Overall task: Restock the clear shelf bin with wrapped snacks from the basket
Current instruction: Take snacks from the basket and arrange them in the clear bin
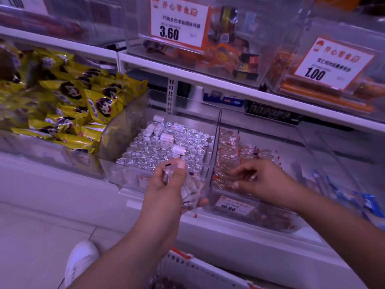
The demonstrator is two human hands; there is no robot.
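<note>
Store shelving carried a row of bins. Left hand (166, 184) gripped a bundle of wrapped snacks (190, 191) before the clear shelf bin (231, 207); right hand (264, 180) reached into it, fingers (241, 171) loosely curled over snacks, grip unclear. Basket (193, 265) sat below.

You see yellow packets (83, 101) printed with a dark cartoon face on the left, silver foil sweets (158, 151) with a few white rolls among them in the middle bin, and clear wrapped snacks (233, 155) with red ends and brownish contents in the clear shelf bin (214, 163). The price tags (179, 21) are white, edged in orange, with black digits. Your shoe (81, 261) is white, and the basket (198, 268) is white with an orange-red trim
</note>
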